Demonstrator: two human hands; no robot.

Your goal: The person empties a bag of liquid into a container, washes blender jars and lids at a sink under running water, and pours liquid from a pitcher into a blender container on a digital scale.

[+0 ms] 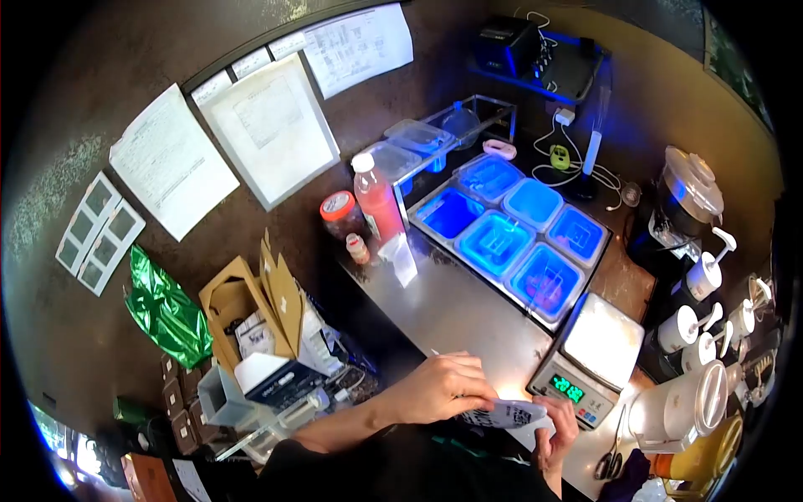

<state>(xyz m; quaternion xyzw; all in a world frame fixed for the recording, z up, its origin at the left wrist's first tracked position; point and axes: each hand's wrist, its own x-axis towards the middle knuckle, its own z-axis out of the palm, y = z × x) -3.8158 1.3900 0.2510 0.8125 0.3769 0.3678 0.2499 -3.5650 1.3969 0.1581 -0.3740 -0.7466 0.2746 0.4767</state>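
Observation:
Just in front of my body, my left hand [443, 389] and my right hand [558, 435] hold a white, thin-looking piece with dark lettering [506, 415] between them. The left fingers are closed on its left end, and the right fingers and thumb pinch its right end. Whether it is a bag, a wrapper or a cup I cannot make out. A small white tip shows beside my left knuckles. Close to my right hand stands a digital scale [577, 356] with lit green digits, its steel pan bare.
Blue-lit food containers [495, 243] sit in the steel counter [452, 311]. A pink bottle [378, 201] and red-lidded jar [341, 213] stand left of them. Pump dispensers [682, 326], a lidded pitcher [682, 410] and scissors [613, 452] are at right. An opened cardboard box [242, 301] is at left.

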